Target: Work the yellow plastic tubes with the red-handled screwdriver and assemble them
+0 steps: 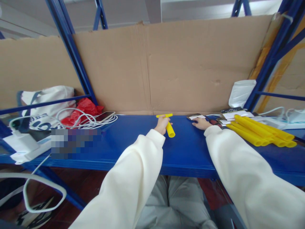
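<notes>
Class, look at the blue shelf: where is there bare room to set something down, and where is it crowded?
Bare blue shelf lies between the coiled white cables and the left hand, which holds a yellow tube. A narrower bare patch lies between the left hand and the right hand. The right end is crowded with a pile of yellow tubes and small packets.

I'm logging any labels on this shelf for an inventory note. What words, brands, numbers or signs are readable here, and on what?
No text can be read in full.
White bag at far left: large dark letters, partly hidden by cables, not readable.
Dark-topped packets beyond the right hand: print too small.
Small card at the right hand's fingertips: too small.
Pixelated patch on the shelf: blurred out.
Yellow tube in the left hand: no print shows.
</notes>
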Action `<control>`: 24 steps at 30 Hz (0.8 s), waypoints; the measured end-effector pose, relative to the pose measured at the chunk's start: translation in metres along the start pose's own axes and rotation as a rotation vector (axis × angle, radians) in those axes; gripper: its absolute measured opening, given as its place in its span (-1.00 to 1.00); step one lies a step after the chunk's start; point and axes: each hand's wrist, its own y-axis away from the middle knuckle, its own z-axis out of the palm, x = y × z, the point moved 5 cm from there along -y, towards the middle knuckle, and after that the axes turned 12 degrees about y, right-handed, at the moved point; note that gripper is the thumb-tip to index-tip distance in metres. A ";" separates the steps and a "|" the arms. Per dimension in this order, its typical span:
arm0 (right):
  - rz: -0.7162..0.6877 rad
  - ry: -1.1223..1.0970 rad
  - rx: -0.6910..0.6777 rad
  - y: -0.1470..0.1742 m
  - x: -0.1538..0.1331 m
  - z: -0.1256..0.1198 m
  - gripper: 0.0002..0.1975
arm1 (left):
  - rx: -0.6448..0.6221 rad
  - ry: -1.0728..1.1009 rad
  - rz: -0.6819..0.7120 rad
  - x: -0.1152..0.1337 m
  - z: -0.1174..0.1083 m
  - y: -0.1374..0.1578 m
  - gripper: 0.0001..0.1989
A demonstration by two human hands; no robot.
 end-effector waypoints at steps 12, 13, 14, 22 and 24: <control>0.047 0.132 -0.068 0.006 -0.012 -0.002 -0.44 | -0.021 -0.026 0.008 -0.001 0.002 0.002 -0.62; 0.029 0.143 -0.047 0.004 -0.014 -0.003 -0.46 | -0.023 -0.028 0.008 -0.001 0.002 0.002 -0.62; 0.009 0.150 -0.041 0.003 -0.016 -0.002 -0.47 | -0.023 -0.028 0.006 -0.001 0.002 0.003 -0.61; -0.041 0.131 -0.068 -0.003 -0.022 0.004 -0.44 | -0.007 0.016 -0.019 -0.002 0.002 0.003 -0.59; -0.065 0.139 -0.015 -0.004 -0.023 0.002 -0.45 | -0.008 0.015 -0.025 -0.003 0.002 0.003 -0.57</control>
